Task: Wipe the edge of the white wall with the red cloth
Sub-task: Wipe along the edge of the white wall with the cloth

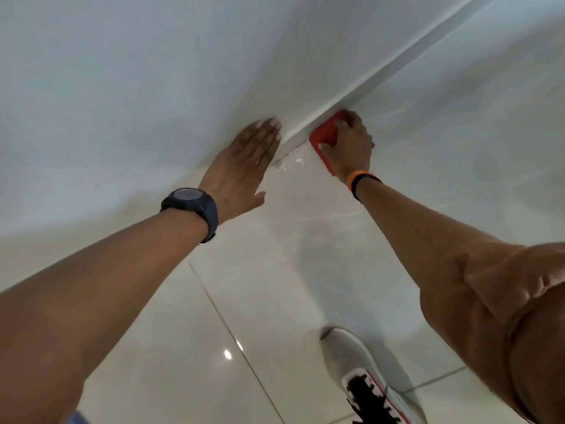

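Glossy pale floor tiles (250, 301) fill the lower half of the frame, meeting a white wall (122, 71) that covers the upper part, its corner edge (376, 84) running diagonally from the upper right down to the centre. The left hand (244, 166) lies flat against the wall just left of that edge, fingers straight and together, gripping nothing; a dark wristwatch (194, 208) sits on its wrist. The right hand (348, 145) presses the red cloth (325, 139) against the foot of the edge, its grip clamped over the cloth, an orange and black band (362, 182) on the wrist. A white shoe (363, 377) shows at the lower right.
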Motion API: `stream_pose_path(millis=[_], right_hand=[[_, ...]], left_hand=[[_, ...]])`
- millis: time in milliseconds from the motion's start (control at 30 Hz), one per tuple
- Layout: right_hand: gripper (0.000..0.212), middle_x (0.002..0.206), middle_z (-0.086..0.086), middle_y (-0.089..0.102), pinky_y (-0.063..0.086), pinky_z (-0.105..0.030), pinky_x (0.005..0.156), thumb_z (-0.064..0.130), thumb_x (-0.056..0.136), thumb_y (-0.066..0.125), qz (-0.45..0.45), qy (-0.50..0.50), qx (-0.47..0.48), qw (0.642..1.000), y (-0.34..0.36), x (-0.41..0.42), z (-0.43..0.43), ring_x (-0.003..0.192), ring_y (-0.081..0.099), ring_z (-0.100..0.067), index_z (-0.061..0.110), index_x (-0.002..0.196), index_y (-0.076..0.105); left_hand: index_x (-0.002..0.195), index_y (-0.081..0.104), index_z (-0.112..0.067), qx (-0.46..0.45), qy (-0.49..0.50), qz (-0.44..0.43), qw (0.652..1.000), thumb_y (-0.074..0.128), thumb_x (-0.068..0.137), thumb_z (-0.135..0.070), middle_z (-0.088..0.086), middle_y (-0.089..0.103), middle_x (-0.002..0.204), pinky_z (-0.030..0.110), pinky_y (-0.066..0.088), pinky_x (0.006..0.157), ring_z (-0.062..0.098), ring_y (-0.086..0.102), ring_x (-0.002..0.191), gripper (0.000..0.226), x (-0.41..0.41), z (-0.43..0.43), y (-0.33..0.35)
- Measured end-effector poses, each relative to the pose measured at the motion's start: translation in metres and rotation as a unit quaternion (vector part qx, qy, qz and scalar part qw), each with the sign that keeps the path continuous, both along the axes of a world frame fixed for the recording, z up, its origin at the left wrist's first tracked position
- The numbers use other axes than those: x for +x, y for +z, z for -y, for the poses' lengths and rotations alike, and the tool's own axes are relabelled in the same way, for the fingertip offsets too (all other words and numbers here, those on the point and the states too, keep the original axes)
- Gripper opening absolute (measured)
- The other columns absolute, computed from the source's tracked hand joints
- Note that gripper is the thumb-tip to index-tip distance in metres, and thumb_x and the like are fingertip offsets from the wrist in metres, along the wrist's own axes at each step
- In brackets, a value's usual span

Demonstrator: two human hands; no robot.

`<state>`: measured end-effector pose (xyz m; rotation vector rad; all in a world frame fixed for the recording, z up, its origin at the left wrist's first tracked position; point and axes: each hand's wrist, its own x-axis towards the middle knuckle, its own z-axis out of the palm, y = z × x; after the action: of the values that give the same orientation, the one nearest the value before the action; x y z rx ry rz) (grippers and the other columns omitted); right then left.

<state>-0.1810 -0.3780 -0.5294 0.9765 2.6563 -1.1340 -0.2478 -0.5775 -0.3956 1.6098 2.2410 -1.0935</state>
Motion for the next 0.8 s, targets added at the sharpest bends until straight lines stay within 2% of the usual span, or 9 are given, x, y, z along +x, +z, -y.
stream_pose_path(millis=[67, 167, 300, 400, 533, 567, 633, 733, 800], right_hand=[[0.056, 0.159, -0.023, 0.032, 0.026, -0.048, 0.125, 0.029, 0.097, 0.068, 0.006, 0.001, 0.055, 0.998, -0.028, 0.002, 0.013, 0.146, 0.033, -0.039, 0.005, 0.145, 0.05], [0.058, 0.159, -0.03, 0.029, 0.018, -0.054, 0.128, 0.029, 0.1, 0.062, -0.025, -0.021, 0.135, 0.99, -0.048, -0.002, 0.041, 0.15, 0.026, -0.044, 0.004, 0.15, 0.045], [0.055, 0.157, -0.03, 0.035, 0.024, -0.056, 0.125, 0.023, 0.097, 0.063, -0.011, -0.071, 0.155, 0.985, -0.051, -0.013, 0.081, 0.147, 0.032, -0.044, 0.003, 0.147, 0.049], [0.053, 0.15, -0.031, 0.045, 0.036, -0.058, 0.118, 0.02, 0.093, 0.071, -0.047, -0.031, 0.158, 0.986, -0.05, -0.003, 0.109, 0.14, 0.042, -0.046, 0.003, 0.141, 0.056], [0.048, 0.145, -0.028, 0.052, 0.04, -0.059, 0.116, 0.015, 0.09, 0.077, -0.093, 0.02, 0.182, 0.979, -0.064, 0.009, 0.106, 0.137, 0.046, -0.046, 0.006, 0.135, 0.063], [0.045, 0.146, -0.026, 0.052, 0.039, -0.059, 0.115, 0.016, 0.09, 0.077, -0.104, 0.032, 0.196, 0.974, -0.069, 0.009, 0.095, 0.136, 0.047, -0.045, 0.009, 0.133, 0.064], [0.046, 0.147, -0.026, 0.051, 0.039, -0.059, 0.115, 0.02, 0.091, 0.077, -0.097, 0.036, 0.221, 0.97, -0.076, 0.009, 0.071, 0.135, 0.048, -0.045, 0.011, 0.135, 0.063], [0.048, 0.151, -0.024, 0.047, 0.035, -0.058, 0.118, 0.023, 0.093, 0.073, -0.075, -0.033, 0.191, 0.978, -0.073, -0.002, 0.056, 0.139, 0.043, -0.045, 0.012, 0.138, 0.061], [0.046, 0.151, -0.022, 0.048, 0.035, -0.056, 0.117, 0.016, 0.094, 0.071, -0.069, -0.082, 0.178, 0.978, -0.067, -0.008, 0.075, 0.139, 0.044, -0.043, 0.012, 0.138, 0.061]], left_hand=[[0.162, -0.012, 0.005, -0.024, -0.016, -0.006, 1.0, 0.037, 0.102, -0.059, 0.022, -0.019, 0.17, 0.043, -0.007, 0.131, 0.031, -0.017, 0.159, 0.101, -0.007, 0.007, -0.014], [0.16, -0.017, 0.008, -0.074, -0.061, -0.029, 0.995, 0.035, 0.103, -0.051, 0.022, -0.026, 0.168, 0.042, -0.014, 0.129, 0.029, -0.022, 0.157, 0.097, -0.02, 0.018, -0.028], [0.157, -0.019, 0.014, -0.126, -0.131, -0.067, 0.981, 0.033, 0.103, -0.046, 0.029, -0.027, 0.165, 0.047, -0.018, 0.126, 0.036, -0.021, 0.157, 0.095, -0.025, 0.027, -0.033], [0.157, -0.016, 0.014, -0.179, -0.149, -0.09, 0.968, 0.035, 0.104, -0.048, 0.031, -0.027, 0.164, 0.054, -0.027, 0.118, 0.041, -0.023, 0.155, 0.097, -0.025, 0.026, -0.035], [0.158, -0.014, 0.014, -0.218, -0.159, -0.086, 0.959, 0.041, 0.104, -0.048, 0.036, -0.03, 0.16, 0.065, -0.041, 0.1, 0.057, -0.047, 0.13, 0.099, -0.028, 0.021, -0.044], [0.157, -0.014, 0.015, -0.22, -0.164, -0.097, 0.957, 0.04, 0.105, -0.046, 0.037, -0.03, 0.16, 0.066, -0.04, 0.102, 0.059, -0.046, 0.13, 0.096, -0.029, 0.021, -0.045], [0.157, -0.013, 0.016, -0.224, -0.189, -0.123, 0.948, 0.036, 0.107, -0.045, 0.04, -0.028, 0.159, 0.065, -0.031, 0.111, 0.056, -0.035, 0.143, 0.093, -0.031, 0.02, -0.044], [0.156, -0.012, 0.018, -0.235, -0.217, -0.143, 0.937, 0.034, 0.107, -0.052, 0.042, -0.026, 0.159, 0.06, -0.016, 0.125, 0.053, -0.022, 0.151, 0.097, -0.031, 0.018, -0.043], [0.157, -0.01, 0.017, -0.226, -0.214, -0.134, 0.941, 0.034, 0.104, -0.064, 0.042, -0.024, 0.159, 0.06, -0.015, 0.125, 0.054, -0.021, 0.151, 0.107, -0.034, 0.016, -0.043]])
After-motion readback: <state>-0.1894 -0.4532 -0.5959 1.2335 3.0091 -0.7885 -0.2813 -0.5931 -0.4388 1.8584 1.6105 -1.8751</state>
